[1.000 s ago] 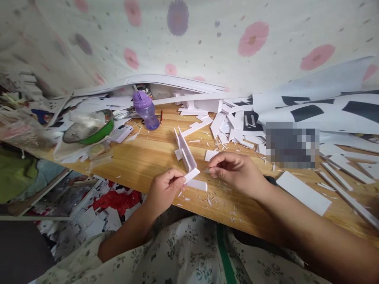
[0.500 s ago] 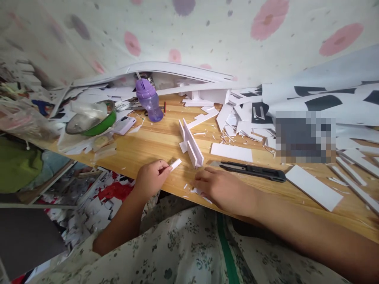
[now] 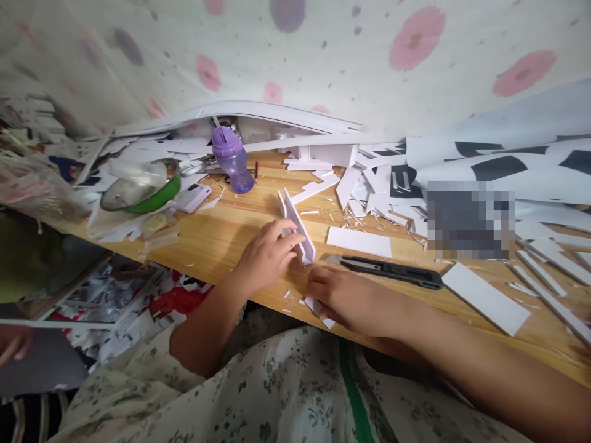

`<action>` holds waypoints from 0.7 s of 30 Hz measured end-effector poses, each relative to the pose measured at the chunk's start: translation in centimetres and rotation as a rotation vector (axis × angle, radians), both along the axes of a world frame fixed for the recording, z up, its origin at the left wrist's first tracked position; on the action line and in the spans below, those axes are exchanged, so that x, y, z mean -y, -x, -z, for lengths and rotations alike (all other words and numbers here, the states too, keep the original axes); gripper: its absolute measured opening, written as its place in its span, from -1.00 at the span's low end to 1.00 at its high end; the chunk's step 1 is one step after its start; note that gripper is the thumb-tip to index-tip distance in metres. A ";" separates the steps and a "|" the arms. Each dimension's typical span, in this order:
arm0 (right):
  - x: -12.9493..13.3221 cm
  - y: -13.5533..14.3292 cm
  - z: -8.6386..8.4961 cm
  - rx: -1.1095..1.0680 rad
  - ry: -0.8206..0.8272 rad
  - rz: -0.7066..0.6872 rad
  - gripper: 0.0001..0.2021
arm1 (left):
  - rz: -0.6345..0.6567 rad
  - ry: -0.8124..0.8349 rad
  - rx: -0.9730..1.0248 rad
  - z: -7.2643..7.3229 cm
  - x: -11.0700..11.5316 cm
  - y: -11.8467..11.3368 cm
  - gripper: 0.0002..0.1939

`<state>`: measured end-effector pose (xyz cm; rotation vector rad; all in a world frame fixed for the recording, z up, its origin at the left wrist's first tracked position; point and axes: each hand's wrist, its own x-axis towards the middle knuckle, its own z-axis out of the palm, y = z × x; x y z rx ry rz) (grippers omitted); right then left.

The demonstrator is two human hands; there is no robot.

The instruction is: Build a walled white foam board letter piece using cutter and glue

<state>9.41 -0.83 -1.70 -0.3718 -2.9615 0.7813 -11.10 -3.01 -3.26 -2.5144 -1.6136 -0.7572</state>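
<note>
My left hand (image 3: 268,253) reaches over a narrow white board channel (image 3: 299,231) with two upright walls, fingers bent together at its near half. Whatever those fingertips pinch is hidden. At the table's front edge, my right hand (image 3: 339,294) rests with curled fingers, their tips close to the channel's near end and out of sight. A white strip (image 3: 318,312) lies partly under this hand. Just beyond the right hand is a black utility knife (image 3: 392,271), its blade extended toward the left. A white rectangular board piece (image 3: 359,241) lies flat behind the knife.
A purple bottle (image 3: 233,161), a green bowl (image 3: 146,195) and a pale device (image 3: 194,197) stand toward the left. White offcuts (image 3: 369,187) cover the back right. Another board piece (image 3: 487,298) lies right of the knife. At far left, another person's hand (image 3: 13,344) shows.
My left hand has moved right and forward onto the channel; the small white strip it held is no longer visible. My right hand stays almost in place. Another person's hand has appeared at lower left.
</note>
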 end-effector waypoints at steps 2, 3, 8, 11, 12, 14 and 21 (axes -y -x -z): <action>-0.4 -0.3 -0.2 -0.026 0.081 0.012 -0.89 | 0.086 0.016 0.028 -0.3 -0.8 0.2 -0.78; -0.7 -0.6 -0.4 -0.045 0.146 0.011 -0.87 | 0.121 0.022 0.040 -0.3 -1.1 0.2 -0.82; -3.2 -2.5 -2.3 -0.297 0.458 0.196 -0.96 | 0.213 0.065 0.087 -0.3 -2.1 -0.4 -0.89; -4.8 -3.0 -3.5 -0.435 0.375 0.322 -0.90 | 0.238 0.045 0.138 0.1 -2.3 -1.3 -0.88; -5.2 -3.0 -3.6 -0.442 0.329 0.326 -0.91 | 0.234 0.036 0.157 0.2 -2.4 -1.5 -0.87; -5.7 -2.7 -3.6 -0.428 0.253 0.304 -0.96 | 0.215 0.016 0.199 0.6 -2.4 -1.8 -0.87; -5.3 -1.8 -2.2 -0.436 -0.077 0.207 -0.91 | 0.211 -0.024 0.276 1.3 -2.3 -1.6 -0.86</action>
